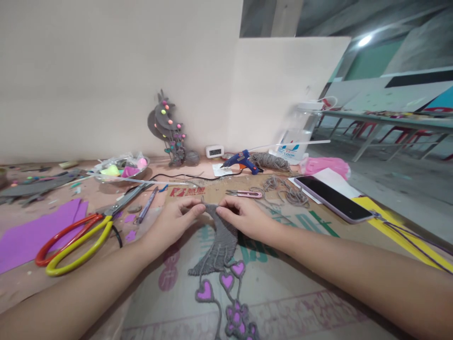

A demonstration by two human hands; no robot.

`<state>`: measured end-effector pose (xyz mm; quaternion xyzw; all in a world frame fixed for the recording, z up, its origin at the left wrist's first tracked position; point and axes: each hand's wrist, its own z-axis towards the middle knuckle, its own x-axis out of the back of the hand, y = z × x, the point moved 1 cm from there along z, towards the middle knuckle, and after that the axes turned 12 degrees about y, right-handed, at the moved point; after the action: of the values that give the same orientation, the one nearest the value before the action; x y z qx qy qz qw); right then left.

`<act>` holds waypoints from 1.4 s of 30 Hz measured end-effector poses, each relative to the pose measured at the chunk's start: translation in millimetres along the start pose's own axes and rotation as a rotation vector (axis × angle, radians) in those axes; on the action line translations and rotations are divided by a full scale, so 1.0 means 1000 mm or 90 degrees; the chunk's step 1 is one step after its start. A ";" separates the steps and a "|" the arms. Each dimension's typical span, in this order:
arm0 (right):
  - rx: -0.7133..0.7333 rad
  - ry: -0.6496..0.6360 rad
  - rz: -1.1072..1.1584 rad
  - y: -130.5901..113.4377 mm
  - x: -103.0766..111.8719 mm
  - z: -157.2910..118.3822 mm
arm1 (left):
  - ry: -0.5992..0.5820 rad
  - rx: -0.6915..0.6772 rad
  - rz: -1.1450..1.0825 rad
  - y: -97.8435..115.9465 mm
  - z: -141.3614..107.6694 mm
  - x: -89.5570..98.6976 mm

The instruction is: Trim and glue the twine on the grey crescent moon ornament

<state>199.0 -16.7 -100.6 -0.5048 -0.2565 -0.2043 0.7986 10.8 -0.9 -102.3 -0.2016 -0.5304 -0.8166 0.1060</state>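
A grey yarn-wrapped crescent moon [221, 243] lies on the cardboard, its upper end raised between my hands. My left hand [182, 216] pinches the upper tip at the left, thumb against index finger. My right hand [244, 215] grips the same end from the right, thumb on the front. From the crescent's lower part hang grey yarn strands with purple hearts [227, 281] and a purple-and-grey flower [237, 318]. Part of the upper end is hidden by my fingers. Beyond my hands lie small pink thread snips [244, 194].
Left are large red-and-yellow scissors [79, 241], purple sheets [42, 236], a pen [147, 204] and a bowl [120, 177]. Behind stand a finished-looking moon ornament [166, 125], a small clock [214, 151] and a blue glue gun [244, 162]. Right are loose yarn [286, 189], a phone [332, 198] and a bottle [299, 130].
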 end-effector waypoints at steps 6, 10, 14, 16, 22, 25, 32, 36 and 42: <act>0.006 -0.014 0.005 0.000 0.000 0.000 | 0.064 0.073 -0.054 -0.012 0.004 0.001; -0.016 -0.025 0.012 -0.001 0.001 0.001 | 0.066 0.100 -0.115 -0.009 0.005 0.002; -0.029 -0.013 0.013 -0.002 0.002 0.001 | 0.049 0.111 -0.113 -0.006 0.004 0.002; -0.035 -0.006 0.011 -0.001 0.002 0.001 | 0.014 0.098 -0.093 -0.006 0.004 0.001; -0.021 -0.005 0.013 0.001 0.001 0.001 | -0.020 0.083 -0.072 -0.005 0.001 -0.001; -0.020 -0.003 0.014 0.001 0.001 0.001 | -0.028 0.071 -0.054 -0.004 0.000 -0.002; -0.005 -0.003 0.004 0.000 0.000 0.001 | -0.014 0.055 -0.031 -0.007 0.002 -0.004; 0.016 -0.002 -0.017 0.003 -0.001 0.001 | -0.021 0.055 -0.015 -0.011 0.002 -0.004; 0.016 -0.003 -0.016 0.004 -0.002 0.002 | -0.027 0.026 0.000 -0.012 0.002 -0.005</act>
<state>199.4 -13.2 -104.4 -0.4920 -0.2670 -0.2099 0.8016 10.7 5.3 -113.6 -0.2168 -0.5493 -0.8010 0.0984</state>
